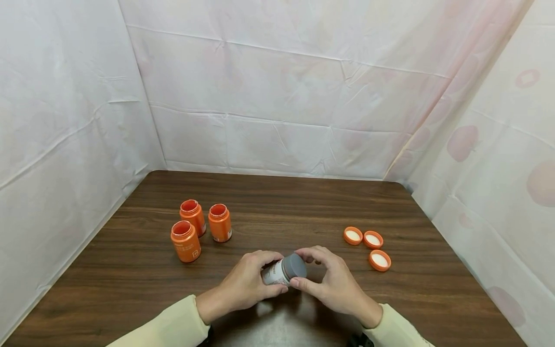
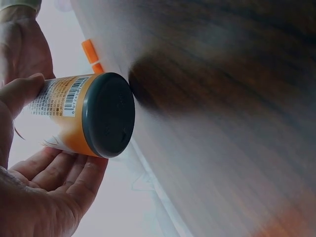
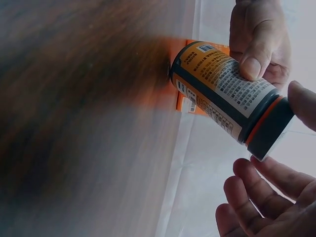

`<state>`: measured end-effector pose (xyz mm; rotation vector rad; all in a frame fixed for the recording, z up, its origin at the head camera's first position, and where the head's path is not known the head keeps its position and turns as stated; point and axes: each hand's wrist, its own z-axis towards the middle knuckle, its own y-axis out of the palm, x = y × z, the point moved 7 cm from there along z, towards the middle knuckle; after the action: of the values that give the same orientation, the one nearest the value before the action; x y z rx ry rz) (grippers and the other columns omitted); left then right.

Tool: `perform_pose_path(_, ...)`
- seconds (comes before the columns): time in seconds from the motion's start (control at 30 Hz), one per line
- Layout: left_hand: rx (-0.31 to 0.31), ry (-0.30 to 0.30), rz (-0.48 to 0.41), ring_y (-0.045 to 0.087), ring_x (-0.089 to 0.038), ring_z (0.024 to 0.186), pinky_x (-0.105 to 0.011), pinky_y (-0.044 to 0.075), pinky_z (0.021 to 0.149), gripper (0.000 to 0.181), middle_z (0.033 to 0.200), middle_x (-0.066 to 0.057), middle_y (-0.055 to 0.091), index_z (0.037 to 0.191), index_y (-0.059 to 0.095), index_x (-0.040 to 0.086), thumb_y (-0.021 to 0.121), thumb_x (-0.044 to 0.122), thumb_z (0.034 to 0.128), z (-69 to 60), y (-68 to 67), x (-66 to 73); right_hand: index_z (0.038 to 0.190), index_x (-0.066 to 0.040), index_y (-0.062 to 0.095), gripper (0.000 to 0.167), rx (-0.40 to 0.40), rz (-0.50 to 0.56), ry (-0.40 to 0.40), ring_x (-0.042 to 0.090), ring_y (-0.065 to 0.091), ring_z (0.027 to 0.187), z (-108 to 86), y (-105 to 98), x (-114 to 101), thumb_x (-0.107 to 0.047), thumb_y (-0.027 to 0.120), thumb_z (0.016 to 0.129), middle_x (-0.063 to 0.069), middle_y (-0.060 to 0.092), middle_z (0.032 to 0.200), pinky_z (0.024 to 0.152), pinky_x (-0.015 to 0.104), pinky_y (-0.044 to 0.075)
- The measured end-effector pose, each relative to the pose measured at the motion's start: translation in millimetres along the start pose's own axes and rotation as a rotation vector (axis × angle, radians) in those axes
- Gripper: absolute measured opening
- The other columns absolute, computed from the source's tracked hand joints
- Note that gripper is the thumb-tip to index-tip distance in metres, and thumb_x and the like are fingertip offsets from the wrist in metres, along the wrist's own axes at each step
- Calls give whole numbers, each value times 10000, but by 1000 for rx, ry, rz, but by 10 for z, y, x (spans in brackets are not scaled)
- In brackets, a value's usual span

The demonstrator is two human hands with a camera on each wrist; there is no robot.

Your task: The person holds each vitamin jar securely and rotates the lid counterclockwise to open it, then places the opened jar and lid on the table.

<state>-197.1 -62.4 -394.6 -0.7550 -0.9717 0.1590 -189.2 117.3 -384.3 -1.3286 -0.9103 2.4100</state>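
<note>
A small pill bottle (image 1: 274, 273) with a white and orange label is held tilted near the front of the table, its grey cap (image 1: 295, 266) toward the right. My left hand (image 1: 249, 282) grips the bottle's body between thumb and fingers. At the cap, my right hand (image 1: 336, 284) pinches the rim with thumb and index finger; its other fingers are spread apart from the bottle in the right wrist view. The dark bottle base (image 2: 111, 116) faces the left wrist camera. Whether that base touches the table I cannot tell.
Three uncapped orange bottles stand at the left: a front one (image 1: 186, 243), a back one (image 1: 193, 217) and a right one (image 1: 220, 224). Three orange caps (image 1: 353, 235) (image 1: 373, 239) (image 1: 379, 260) lie at the right, white liners up. White curtains (image 1: 277, 86) surround the brown table (image 1: 277, 193).
</note>
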Motion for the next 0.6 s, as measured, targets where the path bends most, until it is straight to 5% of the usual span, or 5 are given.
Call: perform_pose_path(0.6,-59,-24,-10,618,-32,845,-258,531,745,383,987,117,691,1113,730,202,913,215,777,46,3,-10,1245,-217,680,436,-10,-5,-27,72,607,1000,20,10,-43,-381,827,868,-171,640,1049,864,435,550)
